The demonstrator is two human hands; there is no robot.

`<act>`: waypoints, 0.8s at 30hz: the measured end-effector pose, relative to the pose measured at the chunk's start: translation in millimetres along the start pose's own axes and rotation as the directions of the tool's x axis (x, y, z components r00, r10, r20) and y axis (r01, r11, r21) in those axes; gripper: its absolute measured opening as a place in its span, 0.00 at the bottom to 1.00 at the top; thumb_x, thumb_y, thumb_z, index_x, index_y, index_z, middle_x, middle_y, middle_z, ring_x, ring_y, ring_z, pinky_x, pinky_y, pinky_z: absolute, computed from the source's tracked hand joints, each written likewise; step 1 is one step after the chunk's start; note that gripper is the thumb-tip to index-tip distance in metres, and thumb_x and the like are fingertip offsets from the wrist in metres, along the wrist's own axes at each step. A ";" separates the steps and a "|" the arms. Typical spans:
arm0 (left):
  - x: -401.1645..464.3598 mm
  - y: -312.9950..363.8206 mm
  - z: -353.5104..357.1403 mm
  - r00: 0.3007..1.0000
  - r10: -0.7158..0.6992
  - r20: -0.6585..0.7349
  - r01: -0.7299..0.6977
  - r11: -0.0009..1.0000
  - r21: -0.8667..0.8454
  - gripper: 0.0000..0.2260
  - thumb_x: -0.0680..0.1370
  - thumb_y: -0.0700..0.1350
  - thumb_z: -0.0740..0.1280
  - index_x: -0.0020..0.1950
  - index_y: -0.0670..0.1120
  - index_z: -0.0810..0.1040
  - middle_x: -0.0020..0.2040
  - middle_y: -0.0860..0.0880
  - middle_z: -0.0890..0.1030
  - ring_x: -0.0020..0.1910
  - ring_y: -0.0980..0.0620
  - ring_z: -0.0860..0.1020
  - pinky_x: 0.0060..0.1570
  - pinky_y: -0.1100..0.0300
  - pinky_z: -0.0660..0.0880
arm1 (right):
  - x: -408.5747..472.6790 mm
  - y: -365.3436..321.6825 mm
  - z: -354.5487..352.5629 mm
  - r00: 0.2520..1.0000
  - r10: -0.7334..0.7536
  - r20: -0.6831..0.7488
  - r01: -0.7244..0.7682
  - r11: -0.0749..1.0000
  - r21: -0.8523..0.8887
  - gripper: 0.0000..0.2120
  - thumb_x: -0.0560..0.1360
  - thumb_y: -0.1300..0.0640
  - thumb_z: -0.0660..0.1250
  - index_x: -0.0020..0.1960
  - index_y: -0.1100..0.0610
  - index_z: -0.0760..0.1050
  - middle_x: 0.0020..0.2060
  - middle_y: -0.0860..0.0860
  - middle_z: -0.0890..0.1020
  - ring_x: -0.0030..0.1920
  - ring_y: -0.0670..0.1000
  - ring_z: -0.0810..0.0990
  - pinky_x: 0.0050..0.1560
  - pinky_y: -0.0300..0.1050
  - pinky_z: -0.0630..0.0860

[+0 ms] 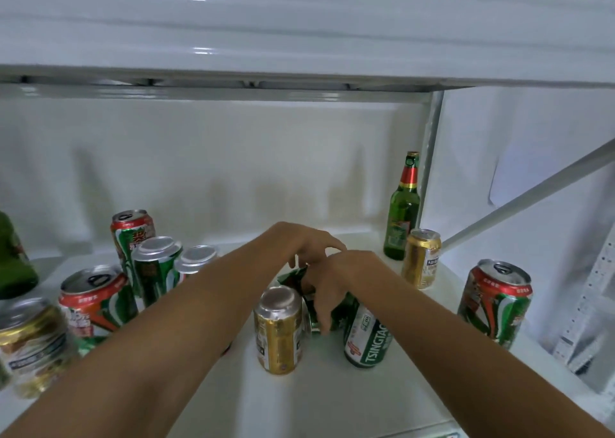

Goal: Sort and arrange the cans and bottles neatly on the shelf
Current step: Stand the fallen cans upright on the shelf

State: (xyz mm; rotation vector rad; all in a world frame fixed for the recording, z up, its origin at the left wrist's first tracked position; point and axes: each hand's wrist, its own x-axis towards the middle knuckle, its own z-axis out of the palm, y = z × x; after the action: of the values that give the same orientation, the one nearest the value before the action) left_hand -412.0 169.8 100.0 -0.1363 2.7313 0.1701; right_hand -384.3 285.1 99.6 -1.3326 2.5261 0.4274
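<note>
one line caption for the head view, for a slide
Both hands, left hand and right hand, reach a green can mid-shelf among scattered cans, near a green bottle.

I am looking into a white metal shelving unit [299, 387]. Its upper board [299, 38] is spanning the top of the frame, catching glints of light. A perforated upright [431, 158] and a diagonal brace [532, 191] are standing at right against a white wall [532, 138].

2 bare forearms [186, 321], no sleeves or jewellery visible.
</note>
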 end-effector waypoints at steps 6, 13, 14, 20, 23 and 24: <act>5.8 0.5 6.1 0.995 -0.013 -0.099 0.023 0.995 0.100 0.32 0.84 0.37 0.62 0.84 0.56 0.56 0.84 0.48 0.56 0.78 0.41 0.64 0.52 0.56 0.70 | 5.9 -8.5 10.3 0.998 -0.046 0.047 0.049 0.997 -0.064 0.38 0.70 0.49 0.79 0.76 0.55 0.69 0.68 0.53 0.77 0.67 0.57 0.76 0.56 0.49 0.73; 6.7 -19.0 7.5 0.975 -0.009 -0.220 -0.001 0.999 -0.042 0.25 0.82 0.43 0.68 0.77 0.56 0.67 0.76 0.45 0.69 0.64 0.42 0.74 0.30 0.63 0.69 | 4.1 -3.0 11.8 0.991 -0.111 -0.080 0.101 0.988 -0.120 0.33 0.67 0.51 0.81 0.69 0.55 0.75 0.61 0.52 0.79 0.60 0.56 0.79 0.58 0.51 0.78; 2.0 -23.7 6.2 0.967 -0.032 -0.252 0.004 0.994 -0.111 0.25 0.80 0.47 0.71 0.76 0.57 0.68 0.73 0.44 0.71 0.61 0.42 0.75 0.31 0.61 0.75 | 2.7 0.0 10.7 0.990 -0.107 -0.094 0.100 0.992 -0.077 0.34 0.66 0.51 0.82 0.68 0.55 0.74 0.61 0.52 0.78 0.59 0.57 0.79 0.57 0.51 0.79; -33.2 -49.0 -2.8 0.900 -0.160 -0.405 -0.031 0.904 -0.425 0.27 0.72 0.46 0.77 0.67 0.59 0.69 0.58 0.46 0.77 0.51 0.42 0.82 0.36 0.45 0.86 | -7.4 30.5 -5.9 0.945 -0.075 -0.317 0.137 0.975 0.178 0.32 0.60 0.49 0.84 0.61 0.52 0.76 0.51 0.50 0.83 0.49 0.53 0.83 0.51 0.54 0.84; -50.0 -48.9 -9.4 0.858 -0.207 -0.471 -0.036 0.890 -0.455 0.33 0.67 0.44 0.79 0.66 0.58 0.68 0.58 0.46 0.78 0.53 0.43 0.81 0.34 0.48 0.85 | -19.7 46.1 -18.3 0.921 -0.023 -0.390 0.140 0.951 0.274 0.32 0.62 0.48 0.84 0.61 0.53 0.76 0.53 0.50 0.82 0.51 0.52 0.81 0.50 0.48 0.81; -55.9 -48.1 -10.8 0.849 -0.219 -0.481 -0.034 0.886 -0.463 0.35 0.66 0.44 0.80 0.68 0.58 0.68 0.59 0.46 0.78 0.53 0.43 0.81 0.33 0.50 0.85 | -23.0 50.5 -20.4 0.913 -0.006 -0.407 0.146 0.938 0.313 0.31 0.63 0.47 0.83 0.61 0.53 0.76 0.52 0.50 0.82 0.51 0.51 0.81 0.47 0.46 0.80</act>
State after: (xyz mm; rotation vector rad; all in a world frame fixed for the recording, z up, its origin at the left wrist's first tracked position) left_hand -359.2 124.8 127.2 -0.5221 3.1555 0.8720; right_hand -415.4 322.1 133.6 -1.4918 2.6804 -0.3260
